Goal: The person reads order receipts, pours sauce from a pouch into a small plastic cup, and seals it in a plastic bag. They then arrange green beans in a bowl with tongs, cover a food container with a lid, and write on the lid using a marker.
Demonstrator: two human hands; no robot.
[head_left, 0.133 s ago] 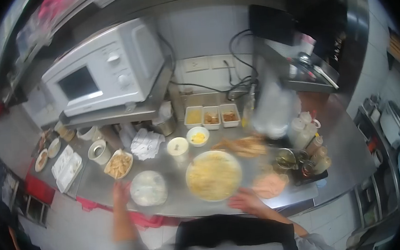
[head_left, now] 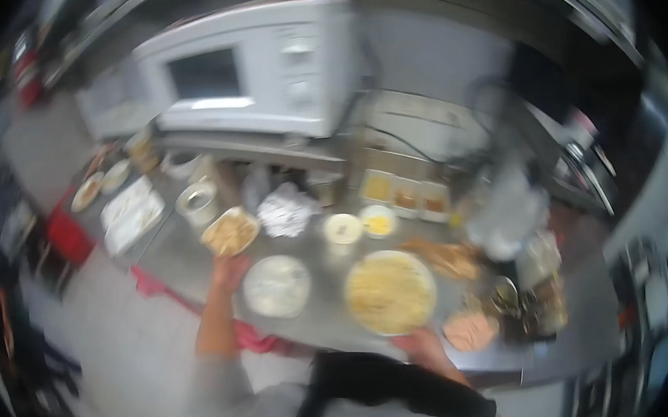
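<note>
My left hand [head_left: 231, 271] is stretched over the front left of the counter, just below a bowl of pale chunks [head_left: 230, 233]. A round whitish dish [head_left: 276, 286] stands right beside it. My right hand [head_left: 424, 345] is at the front rim of a large round plate of yellow food [head_left: 390, 292]. To the right of that hand lies a flat pinkish-orange piece [head_left: 470, 331]. Motion blur smears the fingers of both hands, and I cannot tell how they are bent.
A white microwave [head_left: 247, 73] stands on a shelf over the steel counter [head_left: 329, 288]. Small tubs [head_left: 405, 196], a pale cup [head_left: 343, 230] and crumpled white cloth or paper [head_left: 288, 210] are at the back. Bottles [head_left: 545, 301] crowd the right; a white foam box [head_left: 134, 216] sits left.
The camera view has swung, so the counter things appear farther right. My left hand has moved up closer to the bowl of chunks. My right hand stays near the large plate's front rim.
</note>
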